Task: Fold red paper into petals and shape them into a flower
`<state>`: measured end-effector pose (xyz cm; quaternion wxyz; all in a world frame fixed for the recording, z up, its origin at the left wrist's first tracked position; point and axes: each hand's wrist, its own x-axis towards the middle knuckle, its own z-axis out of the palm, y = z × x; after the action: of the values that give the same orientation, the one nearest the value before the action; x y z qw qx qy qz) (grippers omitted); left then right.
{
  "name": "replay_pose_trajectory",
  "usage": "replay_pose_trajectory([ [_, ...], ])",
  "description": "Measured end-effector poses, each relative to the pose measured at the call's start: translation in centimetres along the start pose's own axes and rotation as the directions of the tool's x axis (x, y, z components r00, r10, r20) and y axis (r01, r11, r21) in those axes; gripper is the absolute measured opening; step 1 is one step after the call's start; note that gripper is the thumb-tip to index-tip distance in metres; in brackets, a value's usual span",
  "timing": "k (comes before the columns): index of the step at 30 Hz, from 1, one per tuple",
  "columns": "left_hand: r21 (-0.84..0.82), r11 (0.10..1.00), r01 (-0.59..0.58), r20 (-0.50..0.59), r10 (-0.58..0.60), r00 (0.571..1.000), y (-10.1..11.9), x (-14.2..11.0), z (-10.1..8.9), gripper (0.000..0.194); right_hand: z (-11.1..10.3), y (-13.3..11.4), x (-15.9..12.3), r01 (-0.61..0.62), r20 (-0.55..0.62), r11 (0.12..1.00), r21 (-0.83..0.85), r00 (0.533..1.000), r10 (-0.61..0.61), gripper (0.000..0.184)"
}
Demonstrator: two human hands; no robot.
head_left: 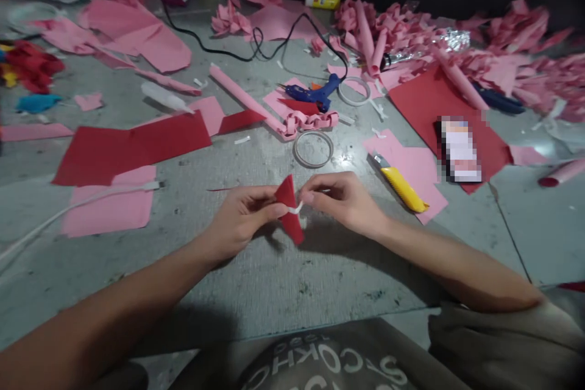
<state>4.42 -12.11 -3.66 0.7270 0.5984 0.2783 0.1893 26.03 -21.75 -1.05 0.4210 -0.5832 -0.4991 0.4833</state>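
A small folded piece of red paper (292, 233) is pinched between the thumb and fingers of my left hand (242, 216), above the table's near middle. A narrow white strip (295, 210) crosses the middle of this paper. The fingers of my right hand (336, 198) are closed on the strip's free end, just right of the paper. Beyond my hands lies a roll of tape (314, 149). A yellow box cutter (404, 187) rests on pink paper (423, 167) to the right of my right hand.
A blue glue gun (315, 94) with a black cord lies farther back, near a second tape roll (354, 91). Red sheets (137, 143) lie at left. A phone (459, 149) sits on a red sheet at right. Crumpled pink paper (397, 30) and a glue stick (322, 0) line the back.
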Motion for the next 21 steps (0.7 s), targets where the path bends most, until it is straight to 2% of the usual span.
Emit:
replay_pose_trajectory([
  [2,0.031,0.999,-0.01,-0.008,0.01,1.0,-0.1,-0.1,0.0,0.019,-0.2,0.2,0.3,-0.019,-0.004,0.998,0.053,1.0,0.019,0.035],
  [4,0.029,1.0,-0.003,-0.023,0.003,1.0,-0.4,-0.2,0.0,0.018,-0.4,0.4,0.4,-0.007,-0.06,0.996,0.088,0.998,0.012,0.041],
  [6,-0.016,1.0,0.015,-0.068,-0.016,0.998,-0.8,-0.1,0.0,0.019,-0.5,0.8,0.1,0.028,-0.19,0.994,0.101,0.982,-0.009,0.046],
  [8,-0.067,0.998,0.008,-0.148,-0.018,0.989,-1.3,0.1,0.0,0.02,-0.3,1.1,-0.3,0.076,-0.349,0.991,0.112,0.937,-0.033,0.052],
  [10,-0.097,0.995,-0.033,-0.243,0.008,0.97,-1.7,0.3,0.0,0.02,0.2,1.4,-0.8,0.112,-0.45,0.987,0.111,0.892,-0.051,0.057],
  [12,-0.107,0.991,-0.08,-0.307,0.043,0.951,-2.0,0.5,0.2,0.021,1.1,1.4,-1.3,0.102,-0.419,0.992,0.072,0.906,-0.063,0.054],
  [15,-0.104,0.988,-0.112,-0.321,0.074,0.944,-2.0,0.5,0.6,0.023,2.6,1.1,-1.5,0.094,-0.253,0.996,-0.01,0.963,-0.094,0.031],
  [17,-0.097,0.988,-0.123,-0.324,0.085,0.942,-1.9,0.5,0.9,0.023,3.3,0.9,-1.5,0.129,-0.21,0.99,-0.062,0.968,-0.139,0.028],
  [21,-0.072,0.991,-0.113,-0.319,0.084,0.944,-1.7,0.4,1.2,0.021,3.7,0.8,-1.3,0.193,-0.209,0.971,-0.139,0.953,-0.22,0.02],
])
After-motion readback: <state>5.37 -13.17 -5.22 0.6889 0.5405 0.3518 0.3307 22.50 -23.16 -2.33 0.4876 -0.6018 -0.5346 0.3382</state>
